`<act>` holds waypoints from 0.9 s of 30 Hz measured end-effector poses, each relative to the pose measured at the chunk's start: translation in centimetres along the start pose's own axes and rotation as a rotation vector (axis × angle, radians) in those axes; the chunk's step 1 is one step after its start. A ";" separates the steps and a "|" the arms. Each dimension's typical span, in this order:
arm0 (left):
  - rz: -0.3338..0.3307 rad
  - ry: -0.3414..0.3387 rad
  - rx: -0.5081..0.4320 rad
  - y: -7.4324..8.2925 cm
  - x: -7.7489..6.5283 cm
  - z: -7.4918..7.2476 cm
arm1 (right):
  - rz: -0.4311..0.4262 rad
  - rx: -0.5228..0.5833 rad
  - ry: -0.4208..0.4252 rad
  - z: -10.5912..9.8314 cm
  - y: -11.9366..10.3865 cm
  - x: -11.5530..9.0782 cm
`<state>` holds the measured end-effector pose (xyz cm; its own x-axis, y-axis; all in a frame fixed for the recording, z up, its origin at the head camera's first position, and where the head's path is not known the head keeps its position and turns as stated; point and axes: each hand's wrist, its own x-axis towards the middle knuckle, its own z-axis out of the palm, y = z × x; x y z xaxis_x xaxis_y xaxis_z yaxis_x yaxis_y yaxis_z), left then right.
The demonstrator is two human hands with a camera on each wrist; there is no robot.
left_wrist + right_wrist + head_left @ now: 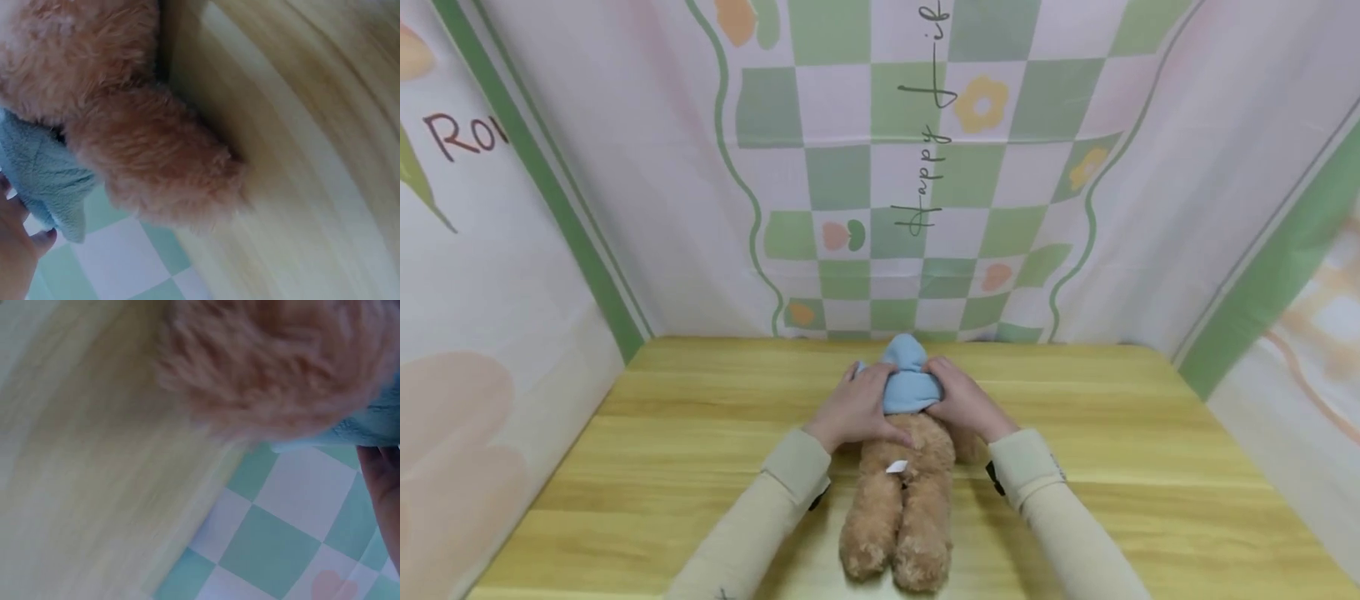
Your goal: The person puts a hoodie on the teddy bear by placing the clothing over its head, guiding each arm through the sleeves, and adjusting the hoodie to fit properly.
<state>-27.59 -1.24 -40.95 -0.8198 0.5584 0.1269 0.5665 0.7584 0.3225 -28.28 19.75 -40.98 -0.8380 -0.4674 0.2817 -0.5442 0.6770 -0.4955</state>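
Note:
A brown plush toy [906,500] lies on the wooden table, its two legs pointing towards me and a small white tag [897,467] between them. Soft light blue cloth [912,392], peaked at the far end, covers its top. My left hand [859,406] grips the cloth's left side, its thumb lying over the brown fur. From the right, my right hand [967,402] holds the opposite side of the cloth. In the left wrist view, fingertips [44,240] meet the cloth's edge beside a furry limb [162,156]. The toy's face is hidden.
The wooden table [700,467] reaches back to a hanging fabric [838,175] with green and white checks and lettering. Printed fabric also hangs at the left [497,275] and right [1292,350] sides.

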 end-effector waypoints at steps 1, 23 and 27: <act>0.005 0.009 0.015 0.1 0.0 0.1 | -0.002 -0.008 0.015 0.1 0.0 0.0; 0.031 0.058 0.019 0.5 -0.4 0.0 | 0.253 -0.063 0.155 1.6 -2.4 -0.5; 0.059 0.113 0.096 0.7 -0.5 0.5 | 0.282 -0.093 0.126 1.4 -2.8 -0.8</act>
<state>-26.71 -0.85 -41.21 -0.7863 0.5655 0.2491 0.6146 0.7573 0.2209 -26.07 17.39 -41.00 -0.9515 -0.1838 0.2467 -0.2865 0.8215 -0.4930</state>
